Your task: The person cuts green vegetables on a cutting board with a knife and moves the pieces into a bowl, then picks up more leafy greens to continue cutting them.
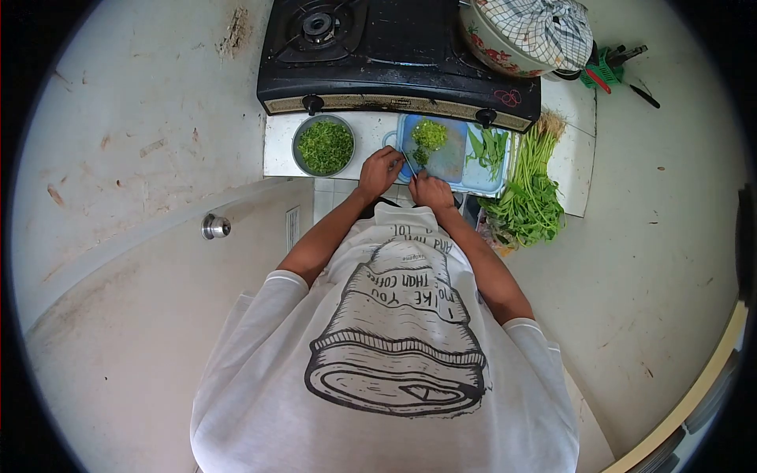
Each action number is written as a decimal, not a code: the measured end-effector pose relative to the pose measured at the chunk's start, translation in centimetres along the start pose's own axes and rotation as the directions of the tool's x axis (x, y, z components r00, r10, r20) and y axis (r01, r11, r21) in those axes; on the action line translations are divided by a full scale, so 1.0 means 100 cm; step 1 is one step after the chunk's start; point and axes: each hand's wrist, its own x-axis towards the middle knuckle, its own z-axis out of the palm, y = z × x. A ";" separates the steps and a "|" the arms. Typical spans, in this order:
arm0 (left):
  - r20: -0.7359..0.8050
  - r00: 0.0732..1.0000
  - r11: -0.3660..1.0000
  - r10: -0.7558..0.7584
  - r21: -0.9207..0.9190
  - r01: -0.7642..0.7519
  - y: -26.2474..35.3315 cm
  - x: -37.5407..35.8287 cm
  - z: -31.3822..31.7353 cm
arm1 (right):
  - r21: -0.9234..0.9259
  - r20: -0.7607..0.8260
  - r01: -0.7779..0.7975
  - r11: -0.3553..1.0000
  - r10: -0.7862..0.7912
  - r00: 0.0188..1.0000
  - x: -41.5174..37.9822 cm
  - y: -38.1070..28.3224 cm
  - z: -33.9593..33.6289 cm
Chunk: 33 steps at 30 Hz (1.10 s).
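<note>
A person in a white printed T-shirt works at a narrow counter, the right hand (431,191) closed around a small knife (409,163), its blade angled toward the left hand (382,171), whose fingers are bunched together at the near left of a blue cutting board (455,158); whether they pinch anything cannot be told. Chopped greens (430,134) lie on the board beyond the hands, with leafy stalks (489,150) to its right on a pale blue tray (495,186). A gas stove (394,67) hems in the workspace behind, a cloth-topped floral pot (505,59) on its right side. A bowl (295,148) of cut greens (325,147) stands at left, while a bulky leafy bunch (536,181) crowds the tray's right side, near a green basket (605,71) of utensils farther back.
</note>
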 end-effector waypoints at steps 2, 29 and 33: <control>-0.010 1.000 1.000 -0.002 -0.008 0.002 0.002 0.000 0.000 | -0.001 -0.010 0.002 1.000 -0.002 1.000 0.000 -0.001 -0.002; -0.050 0.997 0.997 -0.050 -0.059 0.047 0.004 -0.002 0.004 | 0.026 -0.022 -0.019 0.999 0.019 1.000 -0.006 0.001 -0.005; -0.046 0.997 0.997 -0.059 -0.046 0.057 0.004 -0.002 0.004 | 0.029 0.002 0.004 1.000 -0.004 1.000 -0.007 -0.002 -0.007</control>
